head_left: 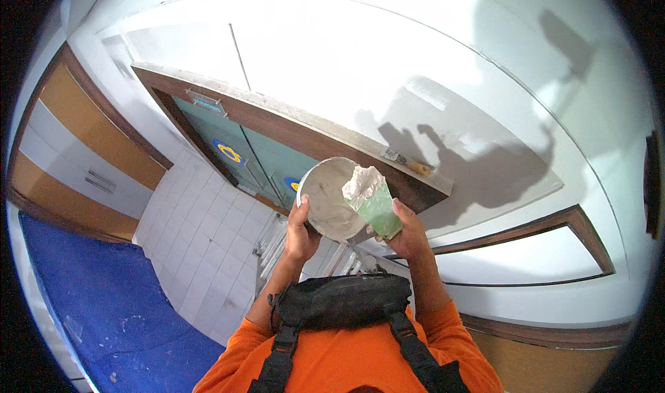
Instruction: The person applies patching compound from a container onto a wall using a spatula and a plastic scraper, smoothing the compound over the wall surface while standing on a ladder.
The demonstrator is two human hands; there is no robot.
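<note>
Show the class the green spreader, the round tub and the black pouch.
Green spreader (380, 214), head view: its flat green face.
Round tub (305, 179), head view: its upper-left rim.
Black pouch (343, 303), head view: its middle.

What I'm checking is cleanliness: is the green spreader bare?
No, the green spreader in the right hand carries pale paste across its far end.

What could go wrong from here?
1. Paste is heaped on the green scraper in the right hand; a clump might drop.
2. The left hand holds the bowl from one side, so it could tip.
3. A yellow-handled tool lies on the ledge over the door; a bump might knock it off.
</note>
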